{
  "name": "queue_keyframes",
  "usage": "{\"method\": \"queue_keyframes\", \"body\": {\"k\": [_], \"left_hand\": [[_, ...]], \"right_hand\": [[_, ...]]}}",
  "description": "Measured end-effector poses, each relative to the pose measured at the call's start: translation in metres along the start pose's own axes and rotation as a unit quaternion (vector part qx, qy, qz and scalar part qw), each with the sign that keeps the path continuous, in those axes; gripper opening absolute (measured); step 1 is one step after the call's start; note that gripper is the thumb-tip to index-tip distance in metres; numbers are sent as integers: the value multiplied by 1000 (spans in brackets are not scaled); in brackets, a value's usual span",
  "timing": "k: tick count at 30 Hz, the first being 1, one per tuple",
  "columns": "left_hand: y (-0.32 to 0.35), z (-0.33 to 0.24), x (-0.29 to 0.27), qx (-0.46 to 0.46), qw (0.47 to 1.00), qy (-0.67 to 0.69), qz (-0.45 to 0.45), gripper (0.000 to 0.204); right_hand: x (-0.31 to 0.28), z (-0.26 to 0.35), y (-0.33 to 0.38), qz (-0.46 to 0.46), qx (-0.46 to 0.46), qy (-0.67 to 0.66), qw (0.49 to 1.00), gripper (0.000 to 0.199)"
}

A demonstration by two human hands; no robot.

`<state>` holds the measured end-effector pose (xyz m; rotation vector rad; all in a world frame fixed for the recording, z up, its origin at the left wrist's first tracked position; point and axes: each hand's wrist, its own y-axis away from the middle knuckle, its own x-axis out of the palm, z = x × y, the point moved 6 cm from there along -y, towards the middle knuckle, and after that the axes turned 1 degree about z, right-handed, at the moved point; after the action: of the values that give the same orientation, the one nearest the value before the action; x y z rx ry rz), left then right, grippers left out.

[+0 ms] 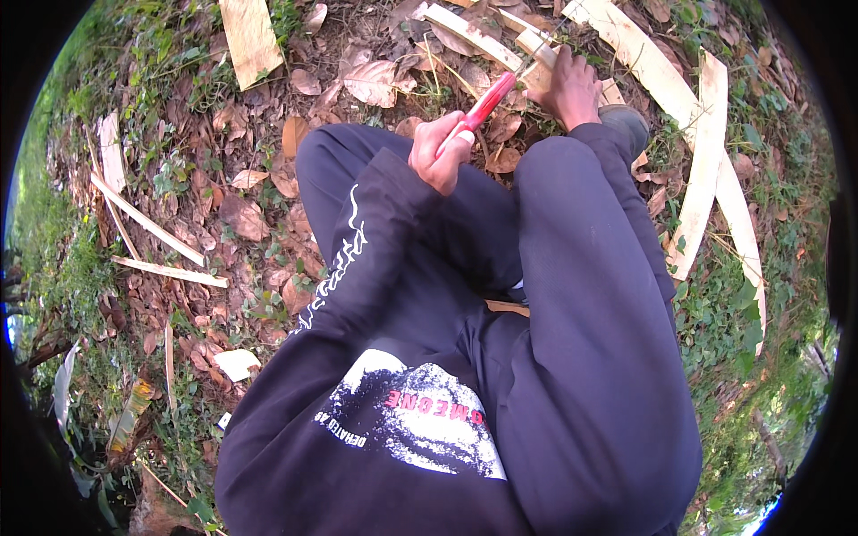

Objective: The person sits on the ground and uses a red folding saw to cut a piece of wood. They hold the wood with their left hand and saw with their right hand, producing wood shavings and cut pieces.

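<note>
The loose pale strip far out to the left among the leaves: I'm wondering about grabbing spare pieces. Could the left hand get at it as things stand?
Probably not without shifting. The left hand is wrapped around the red-handled tool in front, and the strip lies apart, well past the bent knee, though nothing covers it.

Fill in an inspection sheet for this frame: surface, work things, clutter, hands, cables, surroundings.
Surface: bare ground covered in dry brown leaves and small green weeds.
Work things: red-handled knife angled toward a pale split strip lying on the ground.
Clutter: more pale strips and slats left, top and right; a pale scrap lower left.
Hands: left hand closed around the knife's grip; right hand pressing down on the strips.
Cables: nothing seen.
Surroundings: outdoor greenery around the rim; the person's dark sleeves and trousers fill the middle; a dark shoe by the right hand.
</note>
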<state>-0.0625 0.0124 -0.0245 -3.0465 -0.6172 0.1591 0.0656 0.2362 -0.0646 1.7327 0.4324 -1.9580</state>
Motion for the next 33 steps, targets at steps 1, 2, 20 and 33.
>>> {"method": "queue_keyframes", "body": {"k": [1, 2, 20, 33], "left_hand": [[-1, -3, 0, -2, 1000, -8, 5, 16], [-3, -3, -2, -11, 1000, -3, 1, 16], [24, -1, -15, 25, 972, -208, 103, 19], [-41, -3, 16, -38, 993, -69, 83, 7]], "right_hand": [[4, -2, -2, 11, 2, 5, 1000, 98], [4, -2, -2, 15, 8, 10, 1000, 98], [6, -4, -4, 19, 11, 23, 1000, 99], [6, -3, -1, 15, 16, 22, 1000, 106]]}}
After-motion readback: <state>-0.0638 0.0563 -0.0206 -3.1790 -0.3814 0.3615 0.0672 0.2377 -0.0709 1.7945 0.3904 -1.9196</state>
